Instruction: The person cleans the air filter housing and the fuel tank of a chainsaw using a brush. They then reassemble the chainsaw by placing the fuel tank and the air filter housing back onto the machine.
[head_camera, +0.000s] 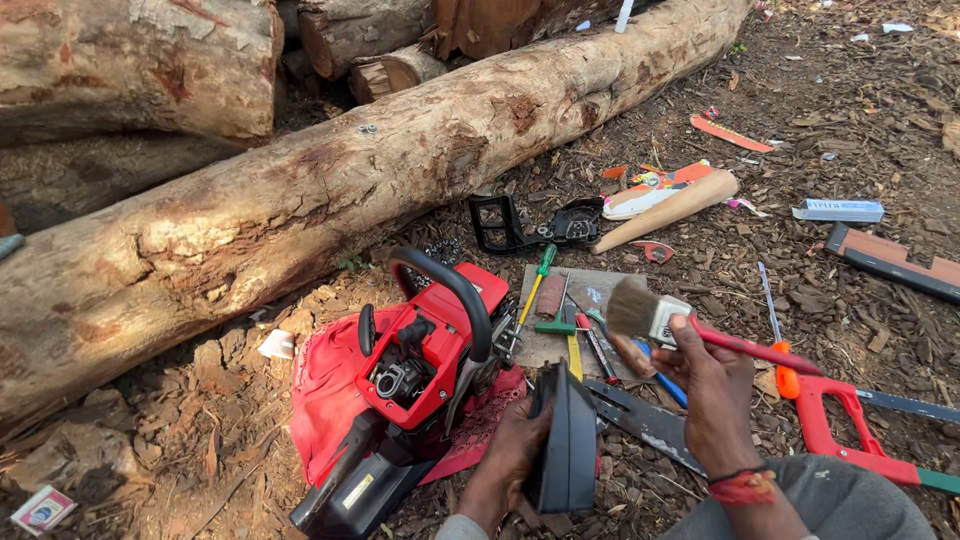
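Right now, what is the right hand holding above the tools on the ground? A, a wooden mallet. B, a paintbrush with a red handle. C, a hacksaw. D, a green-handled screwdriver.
B: the right hand grips a paintbrush by its red handle, bristles pointing left, while the green-handled screwdriver, the hacksaw and the wooden mallet all lie on the ground untouched.

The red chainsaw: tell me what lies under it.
Under the red chainsaw lies a red cloth, spread on bark-littered ground. The cloth's middle is covered by the saw.
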